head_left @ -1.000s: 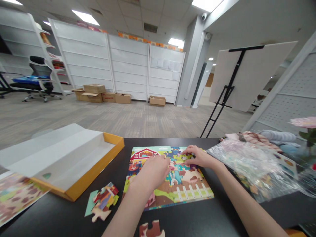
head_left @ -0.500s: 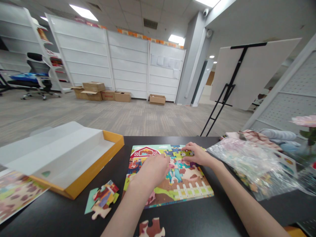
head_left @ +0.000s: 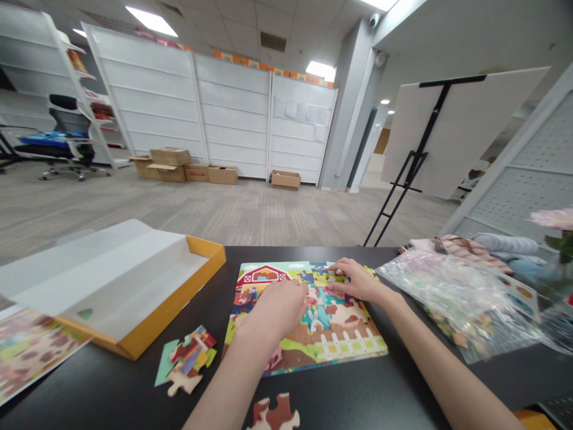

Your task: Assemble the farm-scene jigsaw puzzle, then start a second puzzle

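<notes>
A farm jigsaw puzzle (head_left: 340,343) with a red barn, a spotted cow and a white fence lies on the black table. My right hand (head_left: 353,280) is at its upper right part, thumb and fingers closed around a green puzzle piece (head_left: 339,277) against the puzzle. My left hand (head_left: 280,304) lies over the middle of the puzzle, fingers curled down; whatever is under them is hidden. Several loose puzzle pieces (head_left: 190,358) are heaped left of my left forearm. Another brown-and-cream puzzle piece (head_left: 275,412) sits near the front edge of the view.
An open white-and-yellow box (head_left: 165,307) stands at the left, beside a printed picture sheet (head_left: 33,352). To the right are a clear plastic bag (head_left: 465,298), folded cloths (head_left: 474,248) and a pink flower (head_left: 553,220). Beyond the table stands an easel board (head_left: 461,137).
My right hand has shifted very slightly at the green piece, its fingers lying a little differently. My left hand stays in place.
</notes>
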Demonstrator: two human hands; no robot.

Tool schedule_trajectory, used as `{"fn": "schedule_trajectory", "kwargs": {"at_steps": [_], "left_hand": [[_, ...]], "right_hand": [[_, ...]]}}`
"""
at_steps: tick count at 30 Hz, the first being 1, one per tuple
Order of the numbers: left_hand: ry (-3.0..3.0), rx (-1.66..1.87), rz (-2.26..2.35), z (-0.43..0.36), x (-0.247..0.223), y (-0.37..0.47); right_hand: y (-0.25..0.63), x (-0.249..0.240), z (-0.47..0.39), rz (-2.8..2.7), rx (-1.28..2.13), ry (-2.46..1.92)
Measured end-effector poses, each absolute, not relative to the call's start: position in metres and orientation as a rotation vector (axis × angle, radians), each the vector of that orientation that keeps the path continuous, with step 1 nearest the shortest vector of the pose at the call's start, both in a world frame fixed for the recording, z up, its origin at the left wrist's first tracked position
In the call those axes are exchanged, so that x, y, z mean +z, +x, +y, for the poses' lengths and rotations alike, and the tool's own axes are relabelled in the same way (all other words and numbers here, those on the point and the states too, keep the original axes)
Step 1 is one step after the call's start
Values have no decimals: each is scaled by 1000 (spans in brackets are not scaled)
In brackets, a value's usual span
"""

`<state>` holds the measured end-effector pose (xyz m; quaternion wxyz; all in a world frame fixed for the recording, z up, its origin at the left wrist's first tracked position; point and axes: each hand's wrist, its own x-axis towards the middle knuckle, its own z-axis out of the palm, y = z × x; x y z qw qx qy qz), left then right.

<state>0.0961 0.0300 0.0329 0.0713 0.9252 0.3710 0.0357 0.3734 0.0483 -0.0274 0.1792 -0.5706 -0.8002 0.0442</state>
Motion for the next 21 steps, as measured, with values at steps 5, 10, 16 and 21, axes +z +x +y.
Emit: {"fn": "schedule_trajectory", "kwargs": {"at_steps": [5,10,16,21], "left_hand": [[2780,100,1107,31,31,95],[2792,120,1101,32,27,95],[2792,113,1101,33,26,94],[2790,110,1120,33,26,94]], "right_hand": [[385,-34,55,-2221,59,-1699],[395,-36,58,-2213,127,-1676],[399,-31,56,-2189,194,-1617],[401,-31,57,-2190,201,-1607]]}}
